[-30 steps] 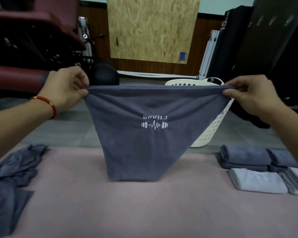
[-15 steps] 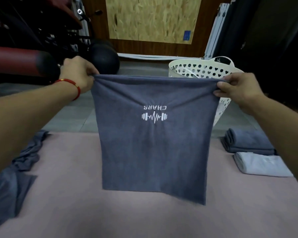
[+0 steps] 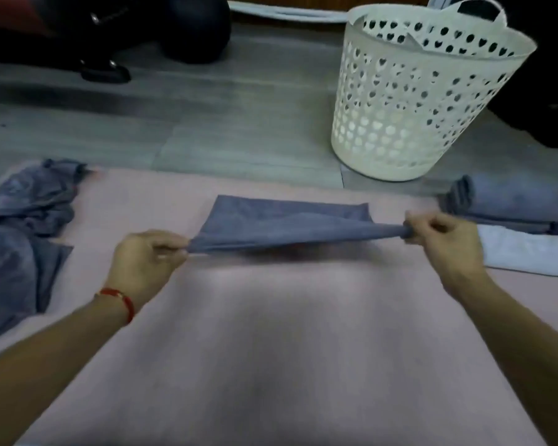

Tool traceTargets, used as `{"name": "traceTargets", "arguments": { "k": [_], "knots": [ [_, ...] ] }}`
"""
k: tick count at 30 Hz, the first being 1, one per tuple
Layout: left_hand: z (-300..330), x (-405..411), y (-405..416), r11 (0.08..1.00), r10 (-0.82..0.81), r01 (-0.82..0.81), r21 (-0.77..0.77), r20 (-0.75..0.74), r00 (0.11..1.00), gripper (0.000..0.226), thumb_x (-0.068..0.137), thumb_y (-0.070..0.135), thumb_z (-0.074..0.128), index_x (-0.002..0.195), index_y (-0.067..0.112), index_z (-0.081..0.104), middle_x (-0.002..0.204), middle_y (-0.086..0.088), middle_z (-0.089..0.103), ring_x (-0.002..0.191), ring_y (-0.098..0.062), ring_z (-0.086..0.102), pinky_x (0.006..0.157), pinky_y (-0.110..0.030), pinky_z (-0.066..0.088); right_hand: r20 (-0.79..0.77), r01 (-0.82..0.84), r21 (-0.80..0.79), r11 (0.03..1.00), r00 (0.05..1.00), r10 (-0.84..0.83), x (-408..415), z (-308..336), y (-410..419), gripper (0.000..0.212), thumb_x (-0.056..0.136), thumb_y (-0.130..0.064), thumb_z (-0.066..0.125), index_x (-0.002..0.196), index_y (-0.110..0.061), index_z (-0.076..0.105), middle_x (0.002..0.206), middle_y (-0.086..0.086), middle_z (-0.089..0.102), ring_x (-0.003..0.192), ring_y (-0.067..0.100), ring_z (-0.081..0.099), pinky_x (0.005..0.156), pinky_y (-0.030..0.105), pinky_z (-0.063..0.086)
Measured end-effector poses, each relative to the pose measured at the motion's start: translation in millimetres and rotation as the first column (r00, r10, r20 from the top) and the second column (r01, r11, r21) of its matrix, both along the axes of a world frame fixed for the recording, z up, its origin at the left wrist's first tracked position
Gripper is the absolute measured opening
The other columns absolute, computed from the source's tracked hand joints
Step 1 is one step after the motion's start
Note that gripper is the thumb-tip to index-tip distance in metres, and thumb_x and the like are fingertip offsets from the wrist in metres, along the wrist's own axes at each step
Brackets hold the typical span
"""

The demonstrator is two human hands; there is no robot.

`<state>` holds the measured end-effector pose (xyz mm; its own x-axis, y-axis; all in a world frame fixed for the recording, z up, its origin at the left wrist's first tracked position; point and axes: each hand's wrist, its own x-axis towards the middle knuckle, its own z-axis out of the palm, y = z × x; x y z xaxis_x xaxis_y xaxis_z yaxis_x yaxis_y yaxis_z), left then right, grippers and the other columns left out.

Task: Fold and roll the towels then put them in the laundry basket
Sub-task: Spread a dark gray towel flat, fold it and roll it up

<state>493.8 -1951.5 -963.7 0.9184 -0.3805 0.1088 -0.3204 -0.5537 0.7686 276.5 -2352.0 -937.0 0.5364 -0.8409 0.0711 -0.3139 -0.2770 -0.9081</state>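
1. Grey plank flooring (image 3: 239,123) runs across the far part of the scene, and a pale pink mat (image 3: 271,349) covers the near part, under both forearms.
2. On that mat, between the two hands, a grey-blue towel (image 3: 287,226) is stretched sideways. Its far edge lies flat on the mat beyond the hands, while the near edge is lifted and pulled taut from one grip to the other.
3. At the towel's left end, the left hand (image 3: 142,262) pinches the near corner between thumb and curled fingers. A red bracelet (image 3: 120,300) sits on that wrist.
4. At the opposite end, the right hand (image 3: 442,239) grips the other near corner, where the cloth is bunched into a narrow twist inside the curled fingers.
5. Beyond the right-hand grip and slightly to its left, a white laundry basket (image 3: 416,101) with heart-shaped holes stands upright on the floor, just past the mat's far edge. What it holds cannot be made out.
6. Just to the right of the right hand, rolled grey-blue towels (image 3: 512,201) lie on the mat, with a folded pale towel (image 3: 529,252) nearer the camera and touching them.
7. Well to the left of the left-hand grip, a loose heap of unfolded grey-blue towels (image 3: 20,226) spreads over the mat's left edge.
8. Far beyond the left hand, dark equipment (image 3: 110,33) stands on the floor; its details are too dim to tell.
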Motion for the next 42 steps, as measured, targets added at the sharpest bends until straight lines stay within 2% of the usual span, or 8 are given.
{"name": "traceTargets", "arguments": {
  "k": [6,11,15,21,30,35,38,42],
  "knots": [
    [-101.7,-63.3,32.3,0.994,0.018,0.028,0.11,-0.393,0.919,0.035,0.074,-0.002,0.084,0.075,0.032,0.076,0.099,0.001,0.073,0.092,-0.021,0.071,0.093,-0.022,0.053,-0.453,0.025,0.03,0.999,0.891,-0.009,-56.7,-113.3,47.5,0.024,0.086,0.0,0.068,0.106,-0.012,0.069,0.098,0.008,0.072,0.092,0.028,0.068,0.092,0.041,0.055],
    [-98.9,-57.0,24.1,0.963,0.191,-0.268,-0.038,-0.609,0.77,0.004,0.084,0.005,0.078,0.085,0.009,0.079,0.074,0.002,0.075,0.072,-0.015,0.068,0.081,-0.028,0.058,-0.493,0.235,0.092,0.968,0.855,-0.161,-64.2,-126.3,50.2,0.029,0.087,-0.009,0.074,0.114,-0.01,0.065,0.107,0.012,0.073,0.088,0.024,0.063,0.09,0.034,0.052],
    [-88.8,-57.5,17.6,0.908,0.112,-0.392,-0.151,-0.812,0.573,0.031,0.081,-0.02,0.067,0.104,0.001,0.063,0.095,-0.021,0.066,0.078,-0.029,0.068,0.063,-0.028,0.062,-0.472,0.315,0.125,0.941,0.853,-0.223,-65.1,-121.8,46.0,0.03,0.084,-0.01,0.076,0.112,-0.011,0.066,0.102,0.01,0.071,0.085,0.024,0.064,0.087,0.033,0.055],
    [-90.4,-82.4,37.4,0.997,0.063,-0.014,0.074,-0.719,0.692,0.046,0.074,-0.02,0.074,0.108,0.007,0.059,0.082,-0.022,0.064,0.069,-0.03,0.062,0.061,-0.036,0.056,-0.596,0.259,0.222,0.94,0.799,-0.079,-122.8,-120.4,54.2,0.03,0.081,-0.009,0.077,0.107,-0.016,0.065,0.099,0.008,0.073,0.091,0.026,0.07,0.088,0.039,0.058],
    [-108.1,-123.0,73.6,0.887,-0.013,0.301,0.351,-0.631,0.776,0.039,0.059,0.009,0.087,0.088,0.016,0.063,0.065,-0.001,0.068,0.067,-0.025,0.064,0.07,-0.034,0.052,-0.812,-0.086,0.167,0.982,0.553,0.187,-199.6,-97.1,99.7,0.034,0.09,-0.008,0.068,0.113,-0.017,0.045,0.1,0.009,0.066,0.091,0.029,0.061,0.081,0.028,0.041],
    [-83.4,-82.0,48.7,0.702,-0.135,0.628,0.336,-0.803,0.58,0.047,0.055,0.03,0.096,0.085,0.005,0.068,0.064,-0.003,0.068,0.057,-0.015,0.062,0.059,-0.028,0.052,-0.891,-0.217,0.205,0.954,0.362,0.274,-169.5,-87.9,82.5,0.061,0.084,-0.019,0.075,0.133,-0.006,0.042,0.131,0.013,0.054,0.115,0.032,0.058,0.094,0.032,0.045],
    [-66.1,-34.7,18.5,0.7,-0.108,0.517,0.492,-0.644,0.758,0.045,0.07,0.046,0.089,0.078,0.005,0.072,0.066,-0.007,0.072,0.062,-0.022,0.068,0.063,-0.029,0.055,-0.913,-0.208,0.066,0.976,0.381,0.143,-126.2,-74.0,52.9,0.07,0.086,-0.043,0.074,0.136,-0.007,0.042,0.132,0.017,0.054,0.114,0.036,0.058,0.095,0.041,0.048],
    [-56.7,18.8,-31.3,0.963,0.022,0.148,0.225,-0.613,0.789,0.041,0.086,0.03,0.078,0.111,0.0,0.068,0.098,-0.021,0.073,0.078,-0.028,0.068,0.067,-0.034,0.059,-0.825,-0.205,-0.002,0.979,0.554,0.114,-42.2,-63.8,7.0,0.053,0.096,-0.042,0.063,0.136,-0.009,0.048,0.133,0.018,0.059,0.118,0.037,0.057,0.098,0.04,0.046]
  ]
}}
